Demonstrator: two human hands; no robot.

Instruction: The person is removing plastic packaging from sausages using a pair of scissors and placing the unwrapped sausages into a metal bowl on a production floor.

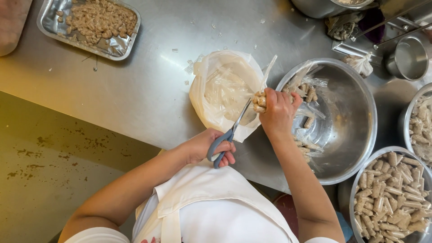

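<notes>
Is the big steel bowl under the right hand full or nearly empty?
Nearly empty: the steel bowl shows mostly bare metal, with a few beige pieces and plastic scraps.

**Both hands raised over the counter, fists closed**

The left hand [204,146] is curled shut, fingers through handles, wrist bent inward. The right hand [278,110] is clenched in a fist, knuckles up, forearm reaching straight forward. Both arms are bare.

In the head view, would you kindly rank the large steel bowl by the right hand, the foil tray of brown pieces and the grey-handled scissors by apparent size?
1. Large steel bowl
2. Foil tray, clearly smaller
3. Grey-handled scissors, held in the left hand, smallest
</notes>
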